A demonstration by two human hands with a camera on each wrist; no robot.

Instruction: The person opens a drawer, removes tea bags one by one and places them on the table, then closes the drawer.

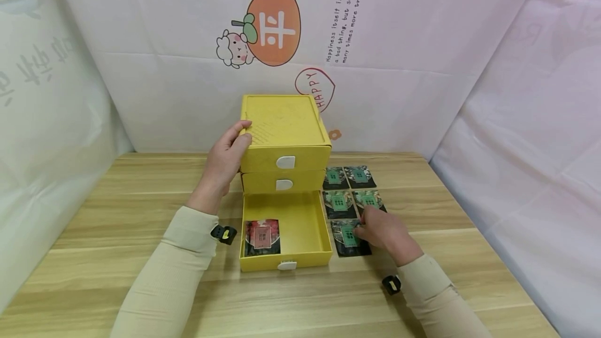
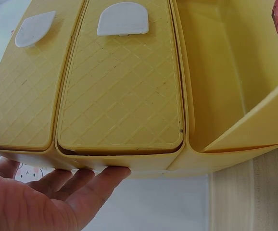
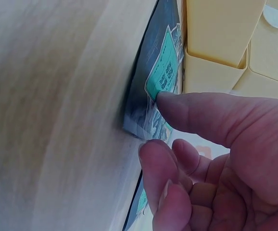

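My left hand [image 1: 226, 154] rests at the left side of a yellow three-drawer box [image 1: 281, 119], thumb near its top edge. In the left wrist view its fingers [image 2: 98, 190] lie extended against the side wall. My right hand [image 1: 386, 231] is at the nearest green-labelled black packet [image 1: 345, 244], which lies flat on the table right of the box. In the right wrist view the thumb touches the packet's label side, and the bent index finger is right at its edge, a gap between the two. A red-labelled packet [image 1: 262, 238] lies in the pulled-out bottom drawer [image 1: 305, 260], at its left.
Several more green-labelled packets [image 1: 339, 205] lie in two columns right of the box, one partly behind my right hand. The upper two drawers, with white pull tabs [image 1: 285, 162], are closed. A printed white cloth [image 1: 188, 93] hangs behind the wooden table [image 1: 141, 213].
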